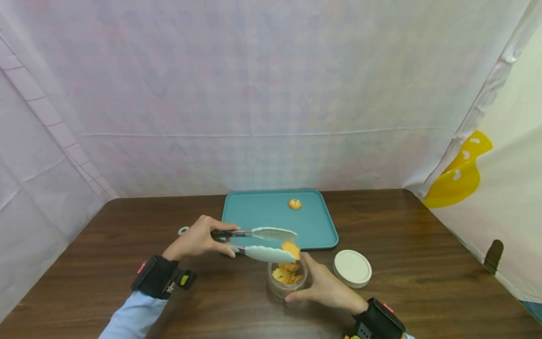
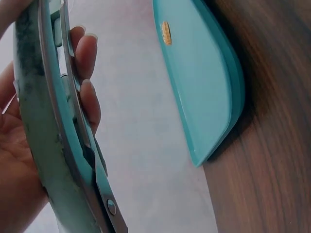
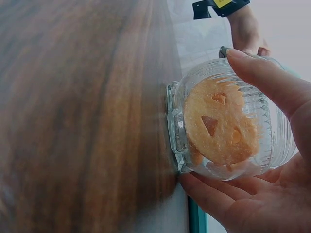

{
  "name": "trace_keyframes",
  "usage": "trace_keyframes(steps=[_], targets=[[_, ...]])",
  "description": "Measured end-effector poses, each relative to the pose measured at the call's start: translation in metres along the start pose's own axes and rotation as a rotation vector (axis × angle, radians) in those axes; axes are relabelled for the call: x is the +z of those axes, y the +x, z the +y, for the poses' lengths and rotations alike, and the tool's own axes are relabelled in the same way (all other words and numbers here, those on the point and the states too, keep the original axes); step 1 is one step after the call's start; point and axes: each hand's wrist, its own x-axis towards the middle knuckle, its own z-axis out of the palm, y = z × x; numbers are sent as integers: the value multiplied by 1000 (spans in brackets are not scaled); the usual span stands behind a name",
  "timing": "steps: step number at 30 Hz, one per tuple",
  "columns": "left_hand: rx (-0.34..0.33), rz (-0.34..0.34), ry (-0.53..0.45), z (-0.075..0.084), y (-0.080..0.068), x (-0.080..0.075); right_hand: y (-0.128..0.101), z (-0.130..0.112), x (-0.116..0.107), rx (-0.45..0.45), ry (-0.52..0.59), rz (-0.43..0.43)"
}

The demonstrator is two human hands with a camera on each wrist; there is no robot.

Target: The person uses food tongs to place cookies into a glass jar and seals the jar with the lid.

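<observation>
My left hand [image 1: 201, 239] grips a pair of kitchen tongs [image 1: 268, 254] with pale green tips and metal arms. At the tips is a yellow scalloped cookie [image 1: 290, 249], right over the mouth of a clear glass jar [image 1: 277, 287]. Several more cookies [image 1: 284, 274] lie inside the jar. My right hand [image 1: 328, 288] holds the jar from its right side, thumb and fingers around the glass. In the right wrist view, a round cookie [image 3: 218, 121] with face-like cutouts shows through the jar wall. The left wrist view has the tongs' handles [image 2: 53, 121] between fingers and palm.
Behind the hands lies a teal tray [image 1: 254, 212] with one small round cookie [image 1: 294, 204] on it. A white round lid [image 1: 353, 268] rests on the brown wooden table [image 1: 423, 263] right of the jar. Pale cloth [image 1: 254, 94] hangs behind the table.
</observation>
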Motion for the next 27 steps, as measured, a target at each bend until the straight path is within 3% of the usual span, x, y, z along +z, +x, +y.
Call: trace_keyframes(steps=[11,16,21,27], targets=[[1,-42,-61,2,0,2,0,-1,0,3,-18,11],[25,-61,-79,2,0,6,0,-1,0,14,17,-1],[6,-74,-93,1,0,9,0,-1,1,37,51,-17],[12,-77,-72,-2,0,11,0,0,0,45,56,-21]])
